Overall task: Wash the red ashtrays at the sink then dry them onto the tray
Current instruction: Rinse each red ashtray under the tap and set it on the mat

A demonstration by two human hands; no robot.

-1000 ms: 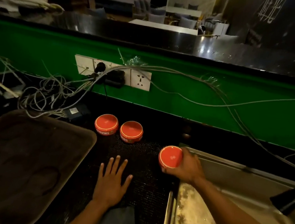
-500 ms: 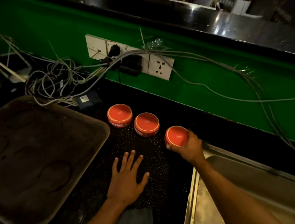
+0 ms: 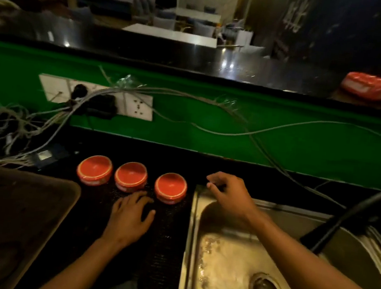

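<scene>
Three red ashtrays (image 3: 130,176) in a row, left hand (image 3: 130,218) flat just below, right hand (image 3: 229,194) loosely curled (empty) beside them

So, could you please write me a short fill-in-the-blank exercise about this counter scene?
1. ____ red ashtrays stand in a row on the black mat.
2. The left hand rests flat on the ____.
3. The right hand hovers over the corner of the ____, holding nothing.
4. The brown tray lies to the ____ of the ashtrays.

Missing words: three; mat; sink; left
</scene>
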